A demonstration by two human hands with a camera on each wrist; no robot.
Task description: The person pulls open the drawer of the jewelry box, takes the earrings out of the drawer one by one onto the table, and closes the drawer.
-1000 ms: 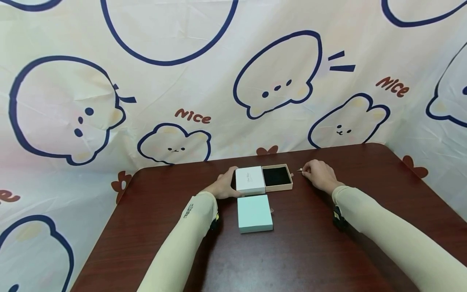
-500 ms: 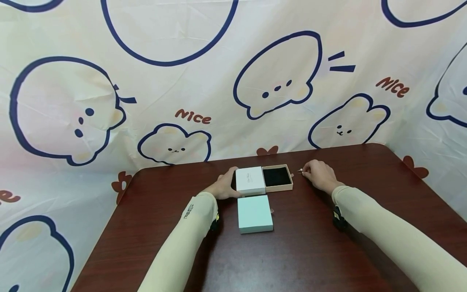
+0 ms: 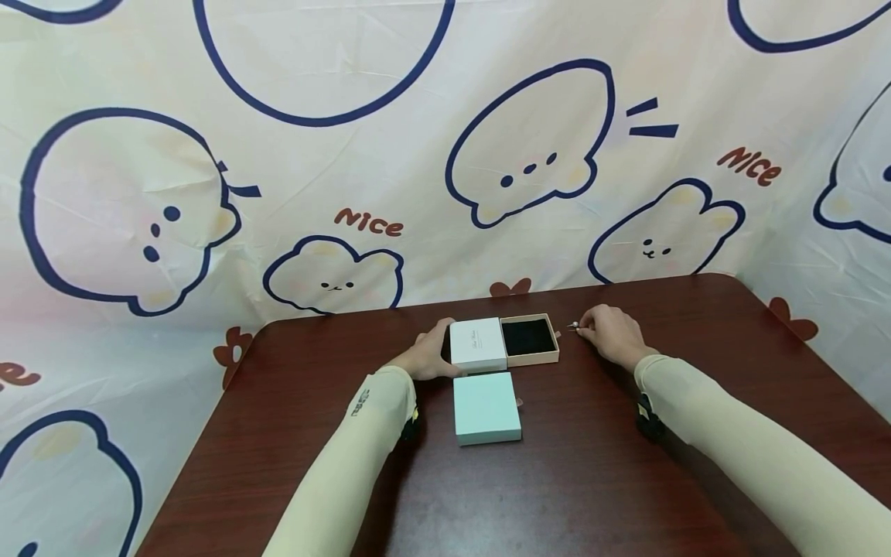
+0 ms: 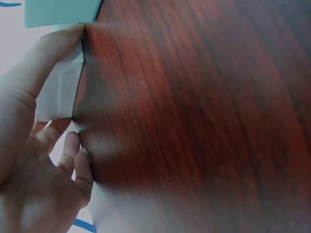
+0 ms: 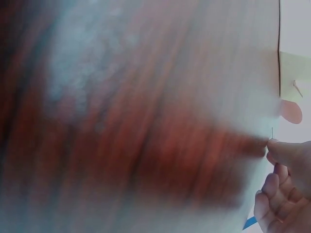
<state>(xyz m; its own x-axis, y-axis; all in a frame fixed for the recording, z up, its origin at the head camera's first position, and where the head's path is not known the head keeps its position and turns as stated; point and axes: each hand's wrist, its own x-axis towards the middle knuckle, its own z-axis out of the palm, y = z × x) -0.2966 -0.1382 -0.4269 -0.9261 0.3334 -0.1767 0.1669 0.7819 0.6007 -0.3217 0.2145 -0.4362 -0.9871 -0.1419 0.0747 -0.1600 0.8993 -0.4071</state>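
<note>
My left hand (image 3: 421, 356) grips a white jewelry box (image 3: 477, 344) from its left end, thumb along the near side and fingers toward the far side. In the left wrist view the thumb lies along the white box (image 4: 60, 87). The box's drawer (image 3: 532, 359) is slid out to the right and shows a black pad (image 3: 527, 337). Just right of the drawer, my right hand (image 3: 612, 333) pinches a small shiny piece (image 3: 574, 326) between thumb and fingertip. A thin pin (image 5: 272, 132) sticks up from that pinch in the right wrist view; the other fingers are curled.
A closed mint-green box (image 3: 486, 408) lies just in front of the white box, a small tab (image 3: 519, 402) at its right side. Both stand on a dark red-brown wooden table (image 3: 557, 480). A printed cartoon cloth (image 3: 418, 170) hangs behind the table and along its sides.
</note>
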